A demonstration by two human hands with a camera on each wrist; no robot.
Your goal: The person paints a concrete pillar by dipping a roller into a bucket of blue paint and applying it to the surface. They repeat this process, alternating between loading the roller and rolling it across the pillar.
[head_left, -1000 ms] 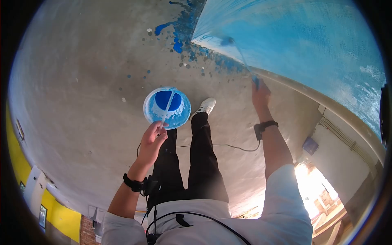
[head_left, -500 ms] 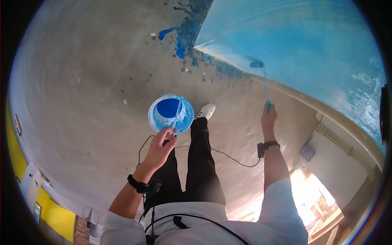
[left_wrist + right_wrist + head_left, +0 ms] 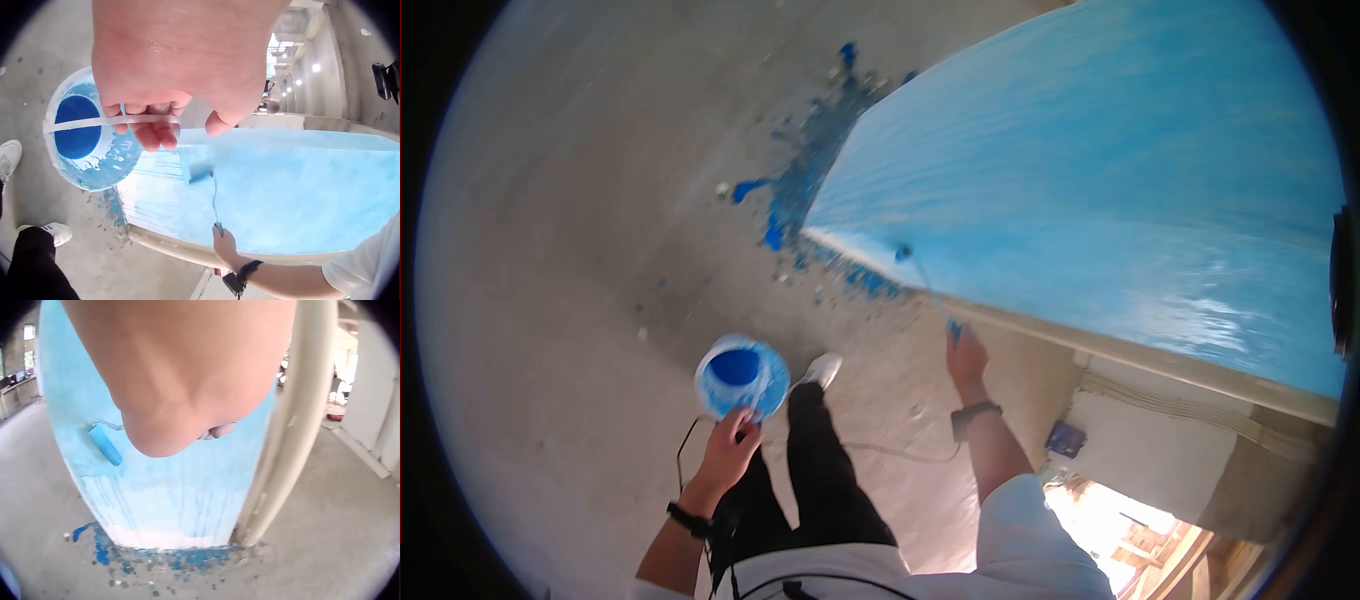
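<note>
My left hand (image 3: 728,455) holds a white plastic bucket (image 3: 774,378) by its strap-like handle (image 3: 87,124), the fingers curled under the strap. Deep blue paint (image 3: 78,134) lies inside, and lighter blue smears coat the bucket's inner wall. Out to the right, my right hand (image 3: 968,362) grips the handle of a paint roller (image 3: 904,253). The roller's blue sleeve (image 3: 105,445) is at the light blue wall (image 3: 1050,190), close to its lower corner. In the right wrist view, my own hand hides the roller's grip.
Blue paint splatter (image 3: 800,190) covers the grey floor (image 3: 590,200) along the wall's foot. A pale ledge (image 3: 1040,335) edges the wall. A dark cable (image 3: 890,450) runs between the wrists across my legs. A small purple box (image 3: 1065,439) sits at the right.
The head view has turned, so the scene sits lower and further left. The roller went away from the wall's corner, then back toward it. The left hand keeps holding the bucket.
</note>
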